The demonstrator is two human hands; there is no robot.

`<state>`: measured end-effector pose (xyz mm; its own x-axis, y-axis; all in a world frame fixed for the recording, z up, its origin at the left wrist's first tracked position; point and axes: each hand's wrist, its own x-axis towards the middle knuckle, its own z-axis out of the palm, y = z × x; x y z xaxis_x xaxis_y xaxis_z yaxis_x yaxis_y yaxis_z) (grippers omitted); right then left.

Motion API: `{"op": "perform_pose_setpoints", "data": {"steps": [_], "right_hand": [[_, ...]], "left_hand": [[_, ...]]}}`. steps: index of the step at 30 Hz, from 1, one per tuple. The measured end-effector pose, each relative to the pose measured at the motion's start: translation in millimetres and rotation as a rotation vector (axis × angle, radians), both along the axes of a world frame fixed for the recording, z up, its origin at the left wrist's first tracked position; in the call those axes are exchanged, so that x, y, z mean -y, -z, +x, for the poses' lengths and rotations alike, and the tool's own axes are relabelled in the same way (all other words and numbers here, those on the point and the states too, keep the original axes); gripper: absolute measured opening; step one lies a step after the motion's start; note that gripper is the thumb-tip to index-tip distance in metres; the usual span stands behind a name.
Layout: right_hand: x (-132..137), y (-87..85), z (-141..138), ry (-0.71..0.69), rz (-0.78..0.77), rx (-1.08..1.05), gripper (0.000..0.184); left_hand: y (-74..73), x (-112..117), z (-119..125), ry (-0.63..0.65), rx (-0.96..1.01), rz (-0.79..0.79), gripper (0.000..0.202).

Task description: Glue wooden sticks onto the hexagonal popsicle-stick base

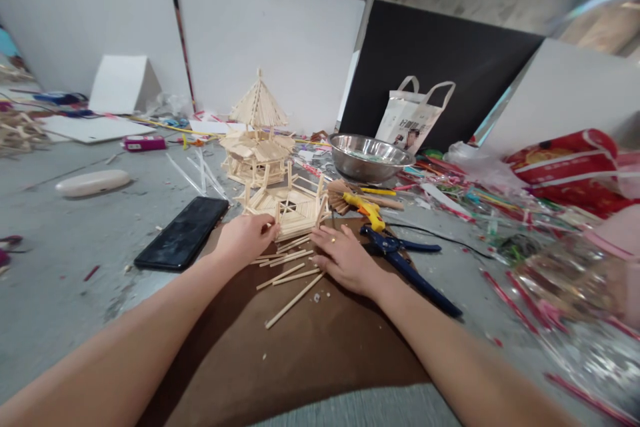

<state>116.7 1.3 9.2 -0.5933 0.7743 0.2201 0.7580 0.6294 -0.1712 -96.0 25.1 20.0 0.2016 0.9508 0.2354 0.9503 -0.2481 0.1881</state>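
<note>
A six-sided base (pixel 293 210) built of thin wooden sticks, with short posts round its rim, lies in front of me. My left hand (pixel 247 237) is at its near left corner, fingers curled and thumb and fingertips closed on the edge. At the near right corner is my right hand (pixel 345 255), palm down with fingers spread; the fingertips touch the edge and some loose sticks. Several loose wooden sticks (pixel 295 297) lie between my hands on a brown board (pixel 300 373). Behind the base stands a taller stick pavilion (pixel 257 130) with a pointed roof.
Right of my right hand lie a blue cutter (pixel 410 267) and a yellow glue gun (pixel 367 210). A black phone (pixel 183 233) and a white case (pixel 93 183) lie left. Farther back are a metal bowl (pixel 371 157), a white bag (pixel 413 117) and scattered plastic scraps.
</note>
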Motion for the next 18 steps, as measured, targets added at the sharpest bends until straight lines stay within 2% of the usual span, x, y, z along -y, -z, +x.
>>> {"op": "perform_pose_setpoints", "data": {"steps": [2,5,7,9,11,13,18], "right_hand": [[0.3,-0.6,-3.6,-0.059,-0.035,0.015,0.04],[1.0,-9.5,1.0,-0.088,-0.017,-0.064,0.032],[1.3,-19.0,10.8,-0.001,0.029,-0.184,0.035],[1.5,-28.0,22.5,0.162,0.082,-0.318,0.037],[1.6,-34.1,32.2,0.278,0.133,-0.433,0.037],[1.4,-36.8,37.9,0.32,0.169,-0.51,0.036],[-0.3,-34.0,39.0,0.303,0.158,-0.527,0.028]], "left_hand": [[0.3,-0.1,-0.5,0.008,0.01,-0.009,0.036],[-2.5,1.0,-4.0,0.003,0.07,-0.013,0.035],[-7.1,3.2,-7.3,-0.033,0.113,-0.001,0.037],[-12.9,6.5,-10.0,-0.094,0.106,0.045,0.036],[-17.5,10.6,-10.5,-0.102,0.083,0.093,0.036],[-19.6,15.3,-8.1,-0.06,0.079,0.141,0.036],[-14.4,26.5,6.6,0.179,0.037,0.164,0.031]]}}
